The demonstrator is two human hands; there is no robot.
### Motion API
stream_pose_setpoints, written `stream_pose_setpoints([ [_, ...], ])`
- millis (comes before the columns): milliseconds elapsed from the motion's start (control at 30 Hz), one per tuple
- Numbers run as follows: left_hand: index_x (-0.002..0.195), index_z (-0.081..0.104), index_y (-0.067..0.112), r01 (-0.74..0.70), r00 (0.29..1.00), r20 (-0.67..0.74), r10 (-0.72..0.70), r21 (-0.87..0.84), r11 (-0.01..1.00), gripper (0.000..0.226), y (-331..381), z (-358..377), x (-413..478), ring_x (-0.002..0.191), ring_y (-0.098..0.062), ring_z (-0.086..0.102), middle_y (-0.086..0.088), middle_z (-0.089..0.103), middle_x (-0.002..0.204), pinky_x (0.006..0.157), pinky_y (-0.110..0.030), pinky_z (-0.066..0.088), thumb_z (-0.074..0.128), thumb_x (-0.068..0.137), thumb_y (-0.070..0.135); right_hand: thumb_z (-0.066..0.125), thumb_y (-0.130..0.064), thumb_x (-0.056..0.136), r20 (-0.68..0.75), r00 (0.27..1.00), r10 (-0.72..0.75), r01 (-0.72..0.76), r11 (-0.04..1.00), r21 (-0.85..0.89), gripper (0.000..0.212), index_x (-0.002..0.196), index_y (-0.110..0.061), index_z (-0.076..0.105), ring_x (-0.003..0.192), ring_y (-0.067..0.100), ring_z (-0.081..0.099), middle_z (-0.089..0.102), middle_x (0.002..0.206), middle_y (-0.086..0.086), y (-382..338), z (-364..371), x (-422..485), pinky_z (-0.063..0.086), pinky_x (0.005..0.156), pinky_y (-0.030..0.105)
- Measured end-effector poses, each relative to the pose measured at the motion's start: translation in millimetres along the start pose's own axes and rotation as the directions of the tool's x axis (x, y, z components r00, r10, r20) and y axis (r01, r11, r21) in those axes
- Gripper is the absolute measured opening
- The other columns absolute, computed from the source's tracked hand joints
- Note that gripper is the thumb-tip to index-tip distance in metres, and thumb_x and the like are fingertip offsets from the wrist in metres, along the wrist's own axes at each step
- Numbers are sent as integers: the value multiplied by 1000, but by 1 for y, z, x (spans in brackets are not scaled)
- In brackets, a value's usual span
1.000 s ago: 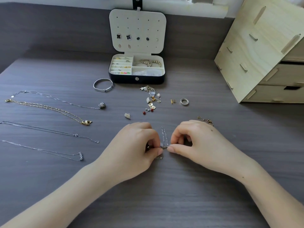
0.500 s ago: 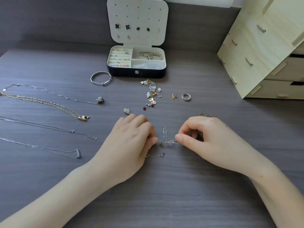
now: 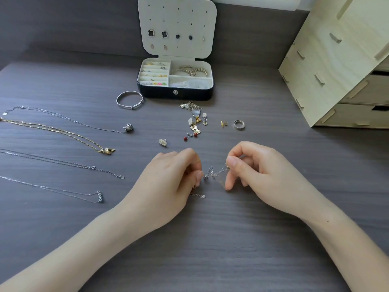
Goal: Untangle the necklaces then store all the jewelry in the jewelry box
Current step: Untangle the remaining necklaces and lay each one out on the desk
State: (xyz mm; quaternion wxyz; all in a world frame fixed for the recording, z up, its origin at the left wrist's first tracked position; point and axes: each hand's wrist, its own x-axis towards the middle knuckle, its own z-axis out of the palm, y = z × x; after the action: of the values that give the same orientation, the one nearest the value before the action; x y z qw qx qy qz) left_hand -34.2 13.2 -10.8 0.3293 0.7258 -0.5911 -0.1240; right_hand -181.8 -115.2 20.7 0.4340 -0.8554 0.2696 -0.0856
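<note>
Both hands pinched one tangled silver chain (image 3: 217,172): left hand (image 3: 166,182) and right hand (image 3: 263,171) had their fingers curled tight on it, the chain strung between them at six o'clock. Four necklaces (image 3: 107,150) lay stretched out, apart, at nine o'clock. One open jewelry box (image 3: 175,92) sat at twelve, one bangle (image 3: 131,106) at eleven, one ring (image 3: 239,127) at one.

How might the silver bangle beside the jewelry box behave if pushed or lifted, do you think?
The silver bangle holds a hoop shape, so likely stiff. Lying flat, it would probably slide, not roll. Thin band: probably light.
</note>
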Motion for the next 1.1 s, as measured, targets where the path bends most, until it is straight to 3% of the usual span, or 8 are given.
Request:
stream_pose_setpoints([
  [100,92,57,21,-16,1000,-10,16,45,999,14,0,4,0,69,-5,40,11,57,67,74,-14,31,48,82,17,47,-26,96,-8,1000,19,-19,1000,-12,17,81,-21,51,41,10,38,68,58,-4,1,1,0,33,45,21],
  [167,96,62,26,-30,1000,-4,31,66,997,27,0,5,0,68,-6,40,12,57,66,74,-25,32,40,81,20,46,-28,97,-12,999,32,-33,997,-68,17,82,-22,51,39,6,41,67,55,-3,1,3,0,29,47,14],
  [367,86,65,31,-11,1000,19,10,41,999,34,2,4,1,68,-9,41,15,52,63,74,-30,33,32,76,29,43,-35,97,-70,996,47,-64,962,-264,16,84,-26,49,54,-8,51,63,49,-10,1,10,1,29,58,20],
  [467,88,67,32,-31,999,42,28,82,996,36,3,3,0,65,-8,42,12,53,63,70,-31,36,35,72,29,42,-39,95,-105,994,32,-67,933,-352,16,85,-29,49,58,-3,52,62,48,-11,2,10,0,34,59,17],
  [667,98,70,24,-137,990,57,127,233,963,38,5,2,-4,57,-14,46,13,48,60,55,-36,42,43,73,27,45,-43,93,-118,993,8,-65,871,-487,18,81,-30,48,61,13,48,44,46,-12,-1,10,-7,46,73,30],
  [900,103,70,16,-166,986,47,160,276,947,42,3,2,-4,57,-16,49,12,50,62,54,-38,44,43,73,29,45,-51,91,-161,987,23,-106,844,-526,24,83,-28,49,66,14,51,45,49,-11,-3,8,-9,41,68,27],
  [1033,107,68,18,-162,987,32,159,256,953,44,3,2,-4,58,-14,49,17,44,63,55,-36,45,43,73,29,47,-69,71,-137,989,62,-124,851,-510,41,87,-32,48,71,7,52,54,62,-10,-5,-3,-11,37,63,26],
  [1100,109,68,24,-157,988,30,154,235,959,44,3,1,-4,58,-12,47,18,42,61,55,-35,44,44,73,28,53,-71,65,-53,995,80,-96,838,-538,43,86,-34,50,68,0,48,55,67,-14,-5,-12,-14,33,60,17],
])
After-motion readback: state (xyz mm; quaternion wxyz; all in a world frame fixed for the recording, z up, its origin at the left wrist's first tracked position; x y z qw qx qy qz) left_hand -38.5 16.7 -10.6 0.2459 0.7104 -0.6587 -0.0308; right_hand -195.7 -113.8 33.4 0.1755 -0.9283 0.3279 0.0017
